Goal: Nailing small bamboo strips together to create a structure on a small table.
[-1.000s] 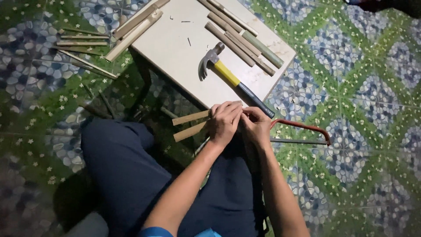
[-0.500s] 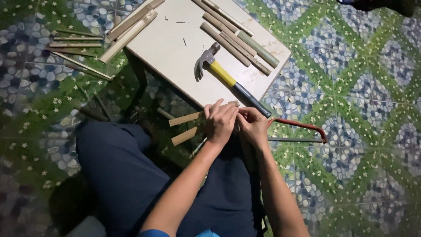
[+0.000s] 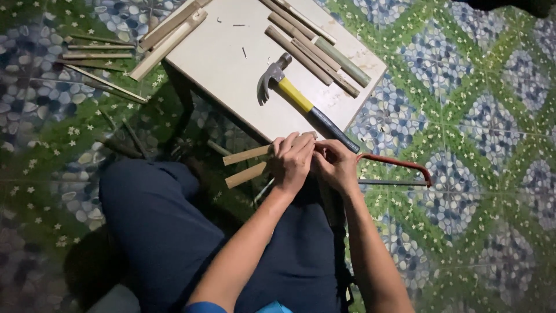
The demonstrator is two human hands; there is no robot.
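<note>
Green and blue pebble-patterned flooring (image 3: 486, 116) fills the view from edge to edge; on it, at the top, lies a pale square board (image 3: 231, 69) set at a slant; below it the person's dark blue trouser legs (image 3: 162, 232) take up the lower middle, both forearms reaching up from the bottom edge. On the board's far right edge rests a bundle of long bamboo strips (image 3: 315, 43), and two more long strips (image 3: 168, 35) lie along its left edge; thinner slivers (image 3: 95, 55) are scattered on the flooring to the left. A claw hammer (image 3: 304, 101) with a yellow and dark handle lies diagonally on the board, its head toward the middle, its grip end just beside the hands. A red-framed hacksaw (image 3: 399, 171) lies on the flooring to the right of the hands. The left hand (image 3: 292, 159) is closed around two short bamboo pieces (image 3: 246, 165) that jut out leftward, just below the board's near edge; the right hand (image 3: 336, 165) is curled narrow against the left, fingertips pinched at the same pieces; what exactly it grips is hidden.
</note>
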